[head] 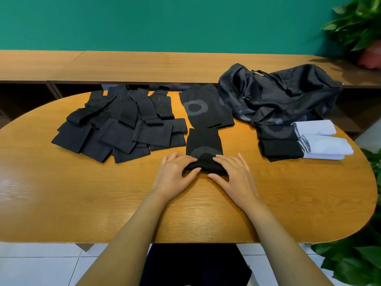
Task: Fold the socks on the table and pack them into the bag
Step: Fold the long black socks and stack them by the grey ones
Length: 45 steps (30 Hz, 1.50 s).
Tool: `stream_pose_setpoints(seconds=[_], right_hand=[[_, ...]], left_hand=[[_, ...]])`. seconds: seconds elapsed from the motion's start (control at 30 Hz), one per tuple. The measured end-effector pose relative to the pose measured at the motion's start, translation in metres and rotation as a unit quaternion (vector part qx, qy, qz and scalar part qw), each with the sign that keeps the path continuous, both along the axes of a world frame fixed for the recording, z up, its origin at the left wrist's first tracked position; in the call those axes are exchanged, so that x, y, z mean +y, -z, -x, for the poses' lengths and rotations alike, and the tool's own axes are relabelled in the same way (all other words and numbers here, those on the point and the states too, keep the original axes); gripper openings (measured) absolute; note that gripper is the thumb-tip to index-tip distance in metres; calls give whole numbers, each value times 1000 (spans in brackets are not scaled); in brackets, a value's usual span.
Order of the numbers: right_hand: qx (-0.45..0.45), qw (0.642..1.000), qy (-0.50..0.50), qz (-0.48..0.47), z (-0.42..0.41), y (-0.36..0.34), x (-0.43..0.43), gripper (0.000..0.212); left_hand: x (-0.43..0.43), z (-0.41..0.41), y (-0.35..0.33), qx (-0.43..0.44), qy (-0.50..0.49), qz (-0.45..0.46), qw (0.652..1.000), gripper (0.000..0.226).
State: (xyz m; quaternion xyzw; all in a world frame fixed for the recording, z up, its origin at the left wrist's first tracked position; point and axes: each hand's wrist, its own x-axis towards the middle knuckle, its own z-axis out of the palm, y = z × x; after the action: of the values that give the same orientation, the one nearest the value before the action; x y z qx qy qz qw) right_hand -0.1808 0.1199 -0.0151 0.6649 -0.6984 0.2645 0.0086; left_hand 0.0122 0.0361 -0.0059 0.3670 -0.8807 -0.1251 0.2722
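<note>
Green wall (165, 21) is backing an oval wooden table (82, 193), where the left hand (175, 174) and right hand (235, 174), fingers curled, are gripping the rolled near end of a black grey-ringed sock (204, 141) lying left of the crumpled black fabric bag (288, 93).

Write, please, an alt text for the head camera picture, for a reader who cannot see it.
A person's left hand and right hand grip the near, folded end of a black sock on an oval wooden table. A pile of black socks lies at the left; folded black and pale blue socks and a black bag at the right.
</note>
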Motion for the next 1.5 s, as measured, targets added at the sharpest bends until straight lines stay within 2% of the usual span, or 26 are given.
stream_pose_setpoints(seconds=[0.13,0.27,0.43,0.53,0.67,0.73,0.83,0.9,0.97,1.03,1.17,1.5], right_hand=[[-16,999,30,17,-4,-5,3,46],[-67,996,62,-8,-4,-8,4,51],[-107,991,73,13,-2,-7,4,49],[-87,993,72,14,-2,-7,4,45],[-42,995,87,12,-2,-6,1,53],[-23,995,93,39,-2,-5,1,56],[12,996,42,76,-2,-4,4,46],[52,997,-2,60,-3,-3,4,43],[69,998,-8,12,-4,-4,2,48],[58,998,3,-24,-4,-3,1,56],[48,998,4,-31,-2,-1,0,60],[-42,999,0,8,1,-1,2,52]], left_hand=[[3,0,-5,17,-16,-23,999,40],[6,0,-7,21,-50,-76,996,47],[6,-1,-6,33,-39,-56,997,41],[5,-2,-4,38,-45,-30,998,35],[0,0,0,24,-42,6,999,37],[-1,1,1,9,-44,11,999,41],[-2,2,3,-23,-51,-5,998,43],[-3,3,3,-44,-54,-17,997,45],[-3,4,3,-52,-51,-28,997,48],[-3,3,2,-49,-39,-33,997,54],[-3,1,2,-42,-9,-28,999,65],[-5,0,6,-39,-7,2,999,55]])
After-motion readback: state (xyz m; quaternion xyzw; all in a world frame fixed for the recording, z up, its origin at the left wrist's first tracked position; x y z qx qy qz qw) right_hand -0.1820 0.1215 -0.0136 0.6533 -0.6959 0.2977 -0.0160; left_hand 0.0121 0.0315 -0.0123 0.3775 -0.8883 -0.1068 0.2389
